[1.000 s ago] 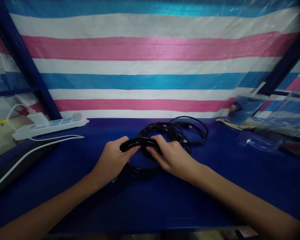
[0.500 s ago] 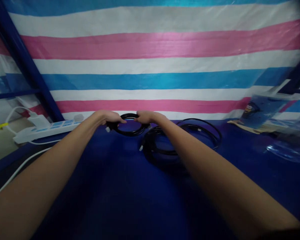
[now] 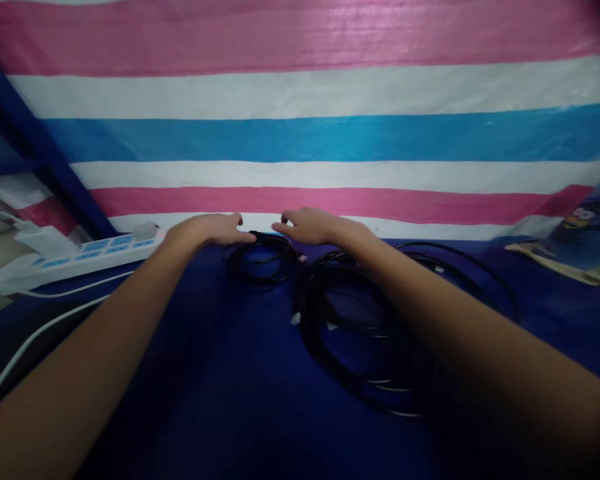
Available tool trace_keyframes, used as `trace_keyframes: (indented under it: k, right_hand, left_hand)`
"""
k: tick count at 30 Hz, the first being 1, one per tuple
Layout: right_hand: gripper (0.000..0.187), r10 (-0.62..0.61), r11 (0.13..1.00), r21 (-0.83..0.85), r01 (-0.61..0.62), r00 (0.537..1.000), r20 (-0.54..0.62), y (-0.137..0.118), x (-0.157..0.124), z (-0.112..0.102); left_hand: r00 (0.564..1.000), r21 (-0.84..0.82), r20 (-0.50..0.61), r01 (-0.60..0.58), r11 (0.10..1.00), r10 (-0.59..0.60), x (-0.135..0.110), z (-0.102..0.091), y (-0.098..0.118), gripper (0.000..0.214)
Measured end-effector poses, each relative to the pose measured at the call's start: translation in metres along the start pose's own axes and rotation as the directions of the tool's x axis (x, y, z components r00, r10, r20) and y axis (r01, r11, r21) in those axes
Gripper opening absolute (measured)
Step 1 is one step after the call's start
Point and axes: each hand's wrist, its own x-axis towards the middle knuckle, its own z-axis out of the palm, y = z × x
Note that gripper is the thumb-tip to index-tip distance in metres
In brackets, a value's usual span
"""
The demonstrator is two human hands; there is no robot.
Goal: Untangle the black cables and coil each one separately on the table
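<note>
small coil (image 3: 264,259) left of cable pile (image 3: 375,327) | power strip (image 3: 75,257) far left

No text, label, brand, number or sign can be read anywhere in the view. The flat packet with a printed cartoon figure (image 3: 577,230), lying at the far right, well apart from the white plastic power strip (image 3: 75,255), shows only a yellow goggle-eyed character on blue; any lettering on it is too blurred to make out. The power strip carries pale blue socket faces but no legible marking.
</note>
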Motion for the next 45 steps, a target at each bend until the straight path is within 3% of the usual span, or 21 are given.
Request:
trace_keyframes:
  k: [3,5,7,9,11,14,17,18,20,22,24,28,29,31,33,37,39,40,41,43,45]
  right_hand:
    - [0.043,-0.007,1.0,0.008,0.008,0.993,-0.12,0.021,-0.052,-0.023]
    - [0.041,0.07,0.996,-0.039,-0.075,0.989,-0.128,0.038,-0.092,-0.025]
    - [0.044,0.163,0.975,-0.138,-0.177,0.981,-0.105,0.053,-0.126,-0.014]
    - [0.046,0.241,0.959,-0.141,-0.245,0.969,-0.047,0.062,-0.149,0.003]
    - [0.051,0.317,0.946,-0.066,-0.319,0.948,-0.036,0.063,-0.161,0.02]
    - [0.052,0.373,0.928,0.013,-0.373,0.925,-0.073,0.059,-0.169,0.031]
    - [0.048,0.37,0.929,-0.004,-0.371,0.927,-0.055,0.063,-0.178,0.027]
    - [0.047,0.372,0.928,-0.011,-0.373,0.927,-0.045,0.067,-0.183,0.024]
    - [0.042,0.397,0.917,-0.024,-0.398,0.917,-0.039,0.078,-0.193,0.016]
    - [0.039,0.44,0.896,-0.048,-0.442,0.897,-0.047,0.086,-0.201,0.007]
    - [0.037,0.464,0.874,-0.105,-0.475,0.879,-0.114,0.083,-0.203,-0.003]
    - [0.037,0.362,0.896,-0.101,-0.432,0.843,-0.397,0.033,-0.184,-0.017]
    - [0.037,0.334,0.921,-0.048,-0.386,0.849,-0.409,0.015,-0.175,-0.017]
    - [0.035,0.259,0.964,0.032,-0.264,0.905,-0.337,-0.017,-0.156,-0.011]
    - [0.032,0.228,0.973,0.107,-0.206,0.928,-0.293,-0.037,-0.138,0.0]
    - [0.029,0.328,0.903,0.383,-0.194,0.888,-0.322,-0.033,-0.119,0.022]
    - [0.022,0.43,0.794,0.574,-0.198,0.851,-0.301,-0.02,-0.117,0.029]
    - [0.018,0.469,0.737,0.645,-0.203,0.841,-0.27,-0.015,-0.118,0.032]
    - [0.016,0.491,0.697,0.686,-0.211,0.837,-0.241,-0.012,-0.119,0.036]
    - [0.015,0.483,0.654,0.731,-0.191,0.85,-0.21,-0.011,-0.121,0.042]
    - [0.023,0.453,0.537,0.838,-0.099,0.871,-0.188,-0.018,-0.124,0.046]
  left_hand:
    - [1.0,0.215,-0.021,-0.017,0.977,0.022,-0.023,-0.017,0.039,0.05]
    - [0.997,0.269,-0.007,-0.076,0.96,0.081,-0.045,-0.011,0.069,0.046]
    - [0.984,0.248,0.098,-0.172,0.953,0.152,-0.065,0.01,0.096,0.038]
    - [0.941,0.223,0.233,-0.299,0.928,0.247,-0.078,0.039,0.113,0.033]
    - [0.913,0.231,0.248,-0.382,0.895,0.325,-0.079,0.063,0.119,0.029]
    - [0.931,0.265,0.084,-0.364,0.893,0.355,-0.063,0.068,0.109,0.033]
    - [0.939,0.233,-0.046,-0.323,0.917,0.342,-0.049,0.048,0.083,0.044]
    - [0.952,0.215,-0.023,-0.295,0.931,0.307,-0.049,0.042,0.073,0.048]
    - [0.958,0.205,0.164,-0.266,0.942,0.235,-0.056,0.037,0.052,0.055]
    - [0.91,0.208,0.339,-0.321,0.924,0.24,-0.069,0.042,0.035,0.06]
    - [0.91,0.249,0.312,-0.357,0.9,0.274,-0.081,0.053,0.027,0.061]
    - [0.947,0.302,0.23,-0.288,0.909,0.224,-0.094,0.073,0.034,0.051]
    - [0.951,0.302,0.229,-0.273,0.913,0.209,-0.096,0.077,0.038,0.051]
    - [0.962,0.312,0.208,-0.236,0.92,0.177,-0.1,0.084,0.048,0.053]
    - [0.975,0.325,0.158,-0.199,0.925,0.154,-0.105,0.086,0.054,0.049]
    - [0.991,0.306,-0.018,-0.119,0.944,0.131,-0.113,0.062,0.059,0.026]
    - [0.979,0.158,-0.173,-0.077,0.984,0.104,-0.117,0.036,0.061,0.022]
    - [0.959,-0.057,-0.277,-0.08,0.995,0.061,-0.119,0.022,0.063,0.019]
    - [0.938,-0.294,-0.348,-0.116,0.949,0.007,-0.121,0.009,0.065,0.015]
    - [0.918,-0.709,-0.38,-0.212,0.672,-0.112,-0.126,-0.008,0.069,0.01]
    - [0.949,-0.908,-0.281,-0.215,0.36,-0.14,-0.129,-0.014,0.072,0.01]
